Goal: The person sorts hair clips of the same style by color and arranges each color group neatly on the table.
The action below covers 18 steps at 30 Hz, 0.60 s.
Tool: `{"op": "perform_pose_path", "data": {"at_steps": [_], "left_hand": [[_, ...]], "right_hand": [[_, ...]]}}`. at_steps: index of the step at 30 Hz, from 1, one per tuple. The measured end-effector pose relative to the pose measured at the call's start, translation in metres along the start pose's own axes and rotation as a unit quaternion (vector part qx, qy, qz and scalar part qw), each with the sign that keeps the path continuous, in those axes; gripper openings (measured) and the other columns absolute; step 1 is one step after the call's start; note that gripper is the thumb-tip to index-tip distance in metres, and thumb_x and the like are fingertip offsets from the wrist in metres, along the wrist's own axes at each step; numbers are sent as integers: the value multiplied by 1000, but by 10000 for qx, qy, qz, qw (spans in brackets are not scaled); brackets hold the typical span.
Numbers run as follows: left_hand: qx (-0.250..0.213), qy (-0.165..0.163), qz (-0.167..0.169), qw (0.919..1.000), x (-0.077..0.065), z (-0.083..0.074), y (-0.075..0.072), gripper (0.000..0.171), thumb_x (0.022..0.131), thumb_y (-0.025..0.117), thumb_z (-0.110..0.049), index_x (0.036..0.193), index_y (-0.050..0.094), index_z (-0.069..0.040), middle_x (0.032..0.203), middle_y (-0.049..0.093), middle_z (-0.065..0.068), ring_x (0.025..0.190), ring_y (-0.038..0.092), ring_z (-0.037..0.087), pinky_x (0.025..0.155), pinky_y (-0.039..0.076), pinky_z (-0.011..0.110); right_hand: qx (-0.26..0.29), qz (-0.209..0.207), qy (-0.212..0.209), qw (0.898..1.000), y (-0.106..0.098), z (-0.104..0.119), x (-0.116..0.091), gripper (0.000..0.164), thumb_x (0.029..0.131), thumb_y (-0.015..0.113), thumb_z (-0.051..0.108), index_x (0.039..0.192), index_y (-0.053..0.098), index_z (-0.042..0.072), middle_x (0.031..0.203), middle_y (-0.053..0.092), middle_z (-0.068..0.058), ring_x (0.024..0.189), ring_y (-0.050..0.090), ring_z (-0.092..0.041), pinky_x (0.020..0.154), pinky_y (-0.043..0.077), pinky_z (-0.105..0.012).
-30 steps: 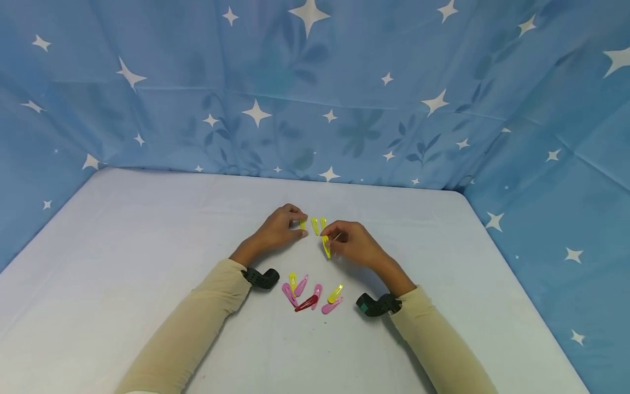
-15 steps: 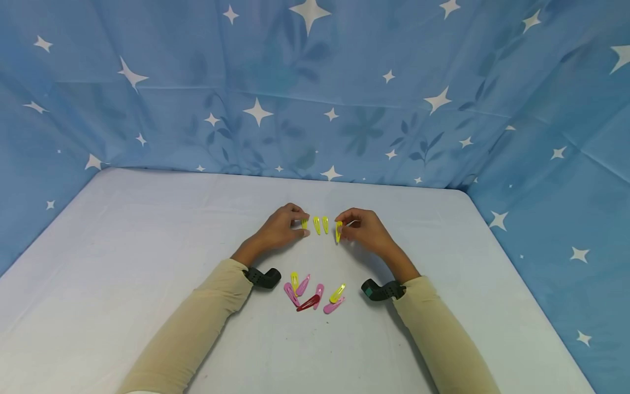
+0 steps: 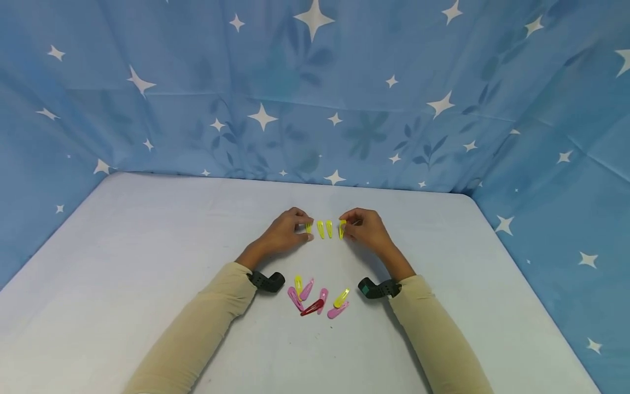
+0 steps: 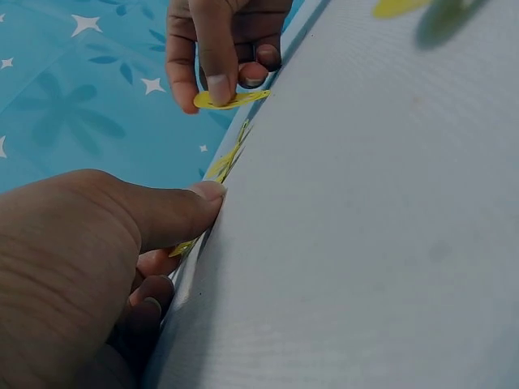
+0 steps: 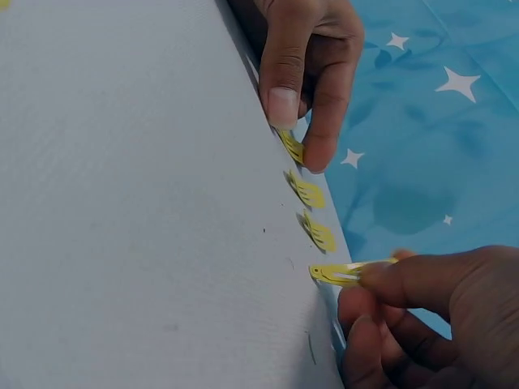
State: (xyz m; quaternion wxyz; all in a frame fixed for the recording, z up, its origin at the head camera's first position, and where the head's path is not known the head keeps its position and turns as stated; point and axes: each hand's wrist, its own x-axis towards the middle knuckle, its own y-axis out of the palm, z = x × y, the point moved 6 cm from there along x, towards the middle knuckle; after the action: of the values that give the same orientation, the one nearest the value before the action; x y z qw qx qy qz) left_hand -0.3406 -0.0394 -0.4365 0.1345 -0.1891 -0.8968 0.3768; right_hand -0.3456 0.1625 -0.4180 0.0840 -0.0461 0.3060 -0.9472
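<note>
While left hand (image 3: 285, 233) and right hand (image 3: 367, 230) pinch yellow clips (image 5: 334, 275), two aligned clips (image 3: 320, 229) lie toward the tabletop's (image 3: 206, 213) far edge; loose clips (image 3: 312, 307) apparently remain.

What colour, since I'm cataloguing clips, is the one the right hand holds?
The clip is yellow, clearest in the right wrist view.

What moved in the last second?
The right hand carried its held yellow clip rightward and farther forward, from the near side of the two middle clips to right of them. Nothing newly taken or let go. Unchanged: left hand at the leftmost clip, the middle clips, the nearer loose clips.
</note>
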Motion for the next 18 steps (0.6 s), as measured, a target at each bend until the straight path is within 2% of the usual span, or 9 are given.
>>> {"op": "perform_pose_path", "data": {"at_steps": [6,10,18], "left_hand": [[81,43,-75,9999,0,0,0,45,93,70,-19,135,61,-4,131,54,15,111,57,27,95,48,42],[79,70,-65,9999,1,0,0,45,93,70,-19,135,61,-4,131,54,16,112,57,27,95,48,42],[116,140,-63,9998,3,2,0,45,92,70,-20,133,62,-4,130,55,16,106,57,25,92,48,41]], "right_hand": [[-97,-228,-176,9995,4,0,3,21,89,66,1,109,72,0,100,68,-18,80,60,-21,63,50,-23],[-266,-321,-93,9991,5,0,2,22,90,65,2,111,73,2,106,70,-16,87,63,-23,63,49,-23],[-241,-339,-57,9991,7,-2,4,22,89,65,2,110,74,1,103,70,-16,85,60,-23,64,48,-23]]}}
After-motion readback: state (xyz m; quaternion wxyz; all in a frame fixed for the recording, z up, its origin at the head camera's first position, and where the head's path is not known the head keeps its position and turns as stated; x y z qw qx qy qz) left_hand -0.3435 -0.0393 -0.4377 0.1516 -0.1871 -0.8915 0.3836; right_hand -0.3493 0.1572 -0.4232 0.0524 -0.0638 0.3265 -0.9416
